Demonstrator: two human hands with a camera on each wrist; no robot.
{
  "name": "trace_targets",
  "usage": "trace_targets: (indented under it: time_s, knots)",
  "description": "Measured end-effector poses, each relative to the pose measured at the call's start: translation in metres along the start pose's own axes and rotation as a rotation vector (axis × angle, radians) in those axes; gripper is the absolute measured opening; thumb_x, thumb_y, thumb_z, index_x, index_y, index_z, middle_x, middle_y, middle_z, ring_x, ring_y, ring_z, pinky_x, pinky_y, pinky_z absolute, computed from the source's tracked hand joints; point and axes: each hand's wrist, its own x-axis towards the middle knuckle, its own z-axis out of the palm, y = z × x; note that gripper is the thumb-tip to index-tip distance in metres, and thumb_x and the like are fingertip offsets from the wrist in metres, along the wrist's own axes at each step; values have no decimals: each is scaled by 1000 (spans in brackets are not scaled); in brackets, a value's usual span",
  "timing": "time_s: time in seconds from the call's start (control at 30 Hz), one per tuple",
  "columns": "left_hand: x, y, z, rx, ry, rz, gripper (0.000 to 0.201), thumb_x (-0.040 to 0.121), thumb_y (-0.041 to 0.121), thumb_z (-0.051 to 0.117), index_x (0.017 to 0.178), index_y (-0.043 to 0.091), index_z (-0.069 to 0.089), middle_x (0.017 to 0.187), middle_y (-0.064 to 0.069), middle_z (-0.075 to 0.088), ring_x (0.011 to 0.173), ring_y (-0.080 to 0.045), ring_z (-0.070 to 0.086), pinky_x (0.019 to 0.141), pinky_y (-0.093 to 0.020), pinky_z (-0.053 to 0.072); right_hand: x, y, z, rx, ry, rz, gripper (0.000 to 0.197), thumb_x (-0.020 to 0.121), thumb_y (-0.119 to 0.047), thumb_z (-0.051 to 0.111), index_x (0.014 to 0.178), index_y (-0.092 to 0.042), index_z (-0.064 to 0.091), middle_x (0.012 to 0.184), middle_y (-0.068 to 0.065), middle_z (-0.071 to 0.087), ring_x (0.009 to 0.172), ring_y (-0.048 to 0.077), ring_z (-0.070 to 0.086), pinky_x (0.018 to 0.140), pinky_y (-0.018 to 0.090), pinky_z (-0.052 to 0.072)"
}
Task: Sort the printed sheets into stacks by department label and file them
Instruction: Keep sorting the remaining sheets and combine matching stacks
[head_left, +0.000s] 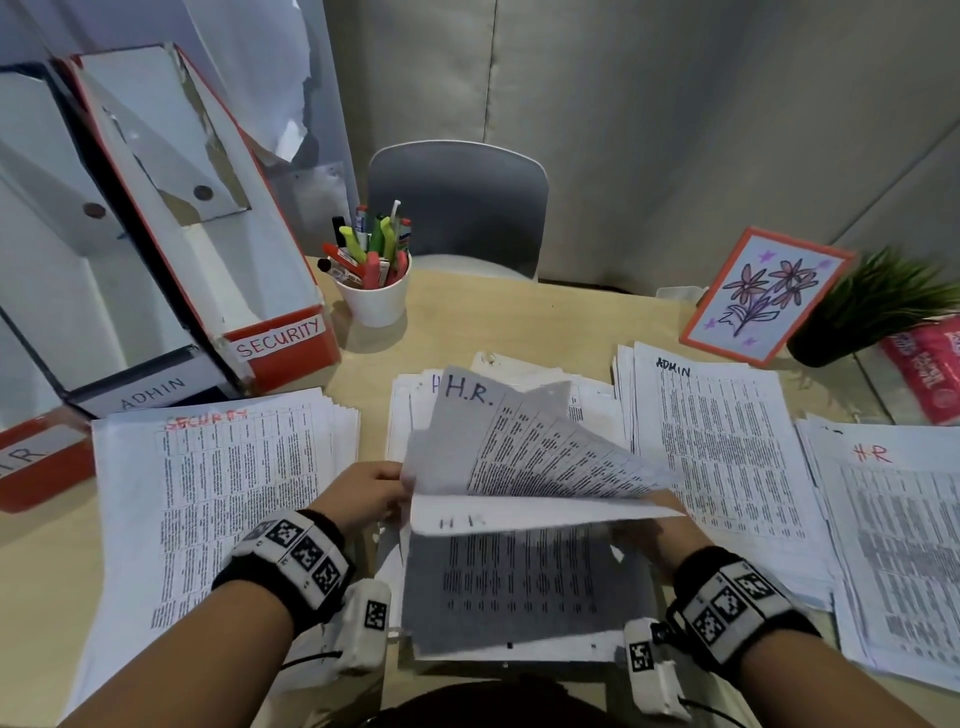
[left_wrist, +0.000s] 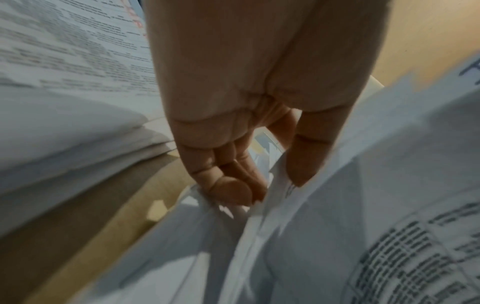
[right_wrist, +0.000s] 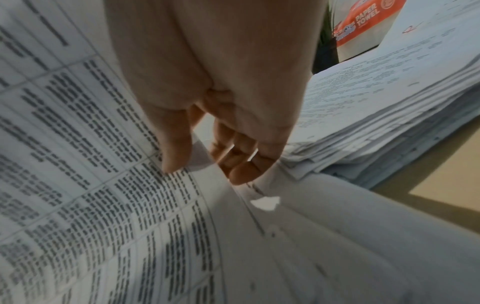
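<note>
Several printed sheets marked H.R. (head_left: 524, 452) are lifted off the middle pile (head_left: 519, 587) in front of me. My left hand (head_left: 371, 493) pinches their left edge (left_wrist: 283, 185) between thumb and fingers. At the right edge, my right hand (head_left: 654, 525) grips the same sheets (right_wrist: 197, 179), thumb on the printed face. A SECURITY stack (head_left: 218, 499) lies to the left, an ADMIN stack (head_left: 722, 447) to the right, and an HR stack (head_left: 893, 535) at the far right. File boxes labelled SECURITY (head_left: 280, 338), ADMIN (head_left: 150, 395) and HR (head_left: 36, 462) stand at the left.
A white cup of pens (head_left: 374, 291) stands behind the middle pile. A framed flower drawing (head_left: 763, 296), a potted plant (head_left: 872, 306) and a paper towel pack (head_left: 930, 364) sit at the back right. A grey chair (head_left: 457, 208) faces me across the table.
</note>
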Motion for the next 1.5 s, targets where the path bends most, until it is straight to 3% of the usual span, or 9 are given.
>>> trace_targets:
  time_s: [0.23,0.47,0.53,0.63,0.83,1.03,1.13,1.3,1.5]
  knots:
    - [-7,-4,-8,113,-131,91,37,84,-14,54,80,12,80,120,9,64,106,-11,62,71,-10,50,-11,-13,11,210,32,-139,14,72,12,72,80,2,68,72,7,71,63,13,65,52,19,50]
    - [-22,7,-7,164,-205,182,31,87,-1,62,77,22,79,114,20,62,109,-3,59,78,-2,43,-16,-23,15,78,39,-232,40,72,21,65,62,-17,72,60,-5,70,59,3,65,57,17,52]
    - [-26,11,-6,201,-226,173,30,92,4,57,88,28,74,96,24,70,96,0,65,82,-11,50,-14,-21,18,36,51,-165,10,77,10,67,78,0,68,72,9,71,69,17,67,66,28,53]
    - [-32,13,-6,328,-217,159,24,93,3,53,105,22,61,97,11,68,101,-8,63,95,-28,50,-14,-14,15,189,45,-131,31,69,10,73,94,-2,59,85,21,66,87,29,66,81,42,54]
    - [-29,9,-12,387,-234,114,85,63,27,82,133,24,35,127,7,51,112,-8,53,99,-32,47,-18,-16,15,194,25,-111,17,74,11,70,88,2,65,82,12,72,82,25,68,67,24,52]
    - [-31,28,6,271,158,304,26,86,26,69,109,16,64,102,4,70,91,-8,66,85,-33,55,-20,-32,17,135,113,-201,12,85,-8,65,91,-2,58,92,21,66,84,30,64,75,39,55]
    - [-38,45,12,152,225,408,13,89,16,65,102,21,63,92,14,68,81,7,62,68,-10,50,-27,-50,14,118,192,-355,22,89,-15,60,99,1,48,101,34,55,82,41,59,77,53,51]
    - [-54,65,16,99,254,639,20,93,13,59,109,24,63,103,19,66,93,12,60,75,-10,47,-50,-78,11,289,254,-541,29,94,-3,51,97,-32,51,74,-13,62,62,-5,54,62,11,45]
    - [-56,55,20,56,154,608,47,79,45,59,121,24,54,114,8,66,103,-3,63,80,-20,52,-52,-66,19,283,127,-545,44,95,3,44,110,-38,42,104,-18,59,92,-13,57,76,14,45]
